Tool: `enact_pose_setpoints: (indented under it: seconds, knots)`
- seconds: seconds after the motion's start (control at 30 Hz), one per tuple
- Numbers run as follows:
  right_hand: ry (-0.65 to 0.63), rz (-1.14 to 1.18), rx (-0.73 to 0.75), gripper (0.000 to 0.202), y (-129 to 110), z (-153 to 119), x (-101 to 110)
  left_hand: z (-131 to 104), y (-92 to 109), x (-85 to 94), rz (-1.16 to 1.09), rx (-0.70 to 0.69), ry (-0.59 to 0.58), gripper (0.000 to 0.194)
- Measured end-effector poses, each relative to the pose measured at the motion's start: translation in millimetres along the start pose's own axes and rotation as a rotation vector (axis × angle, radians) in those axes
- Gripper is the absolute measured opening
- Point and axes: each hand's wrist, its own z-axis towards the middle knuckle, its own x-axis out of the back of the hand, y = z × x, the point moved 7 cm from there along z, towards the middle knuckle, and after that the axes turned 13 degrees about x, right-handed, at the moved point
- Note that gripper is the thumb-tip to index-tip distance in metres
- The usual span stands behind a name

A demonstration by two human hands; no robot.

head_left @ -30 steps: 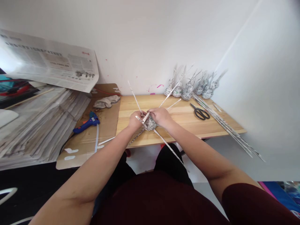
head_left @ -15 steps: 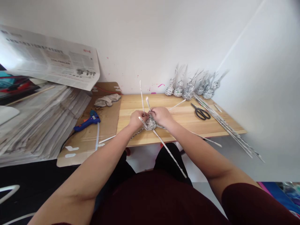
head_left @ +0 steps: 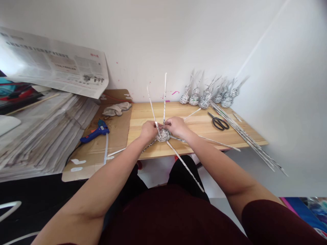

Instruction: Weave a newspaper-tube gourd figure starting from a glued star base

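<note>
A small round piece woven from rolled newspaper (head_left: 163,135) rests near the front edge of the wooden board, with several paper sticks spreading out of it. My left hand (head_left: 149,132) is closed on its far left side, fingers pinched at the weave. From the right, my right hand (head_left: 176,126) pinches the far rim, at the foot of an upright paper stick (head_left: 165,95). Another paper stick (head_left: 151,102) rises beside my left fingers. One long stick (head_left: 185,166) points toward my lap. My fingertips partly cover the weave.
Several gourd-shaped paper pieces (head_left: 205,99) stand by the wall. Black scissors (head_left: 219,123) and a bundle of paper sticks (head_left: 245,136) lie on the right. To the left are a blue glue gun (head_left: 97,132) on cardboard, a glove (head_left: 117,109) and stacked newspapers (head_left: 56,136).
The stick between my hands, earlier pointing toward me, now stands upright. The stick by my left hand leans further left, and the woven piece has turned slightly. Both hands stay at its rim.
</note>
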Motion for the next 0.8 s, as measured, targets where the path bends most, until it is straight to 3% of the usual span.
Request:
enact_pose_setpoints:
  seconds: [0.33, 0.53, 0.6, 0.67, 0.8]
  knots:
    - [0.050, -0.011, -0.028, 0.020, -1, 1, 3, -7, 2, 7.8, -0.087, -0.009, -0.030, 0.019]
    - [0.023, -0.014, -0.048, 0.020, -1, -1, 1, -34, 16, 65.3, -0.074, -0.083, 0.420, 0.030]
    - [0.016, -0.023, -0.040, 0.022, -2, -1, 0, -42, 27, 63.6, -0.114, -0.172, 0.369, 0.026]
    - [0.025, -0.045, -0.025, 0.022, -4, 0, -1, -42, 34, 51.0, -0.167, -0.186, 0.241, 0.023]
    - [0.023, -0.109, 0.036, 0.022, -15, 0, 1, -27, 31, 21.4, -0.134, -0.031, 0.047, 0.068]
